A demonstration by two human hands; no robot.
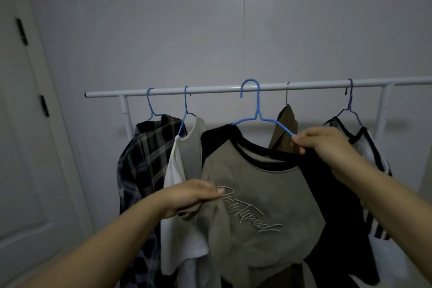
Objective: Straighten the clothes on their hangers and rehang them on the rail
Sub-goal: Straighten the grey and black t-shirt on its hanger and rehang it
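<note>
The grey-and-black sweatshirt [259,213] sits dead centre, crooked on its blue hanger [257,110], whose right arm pokes out bare toward 2 o'clock. The right hand [325,145] pinches the collar and hanger tip there; the left hand [189,196] clenches a bunch of the front at 8 o'clock. I'd pull that shoulder over the bare arm, then tug the hem down evenly. Count: five hangers and five garments on one white rail [210,89].

Pale panelled wall [233,18] with a vertical seam; at left, white door [21,147] bearing two black hinges [22,31].
</note>
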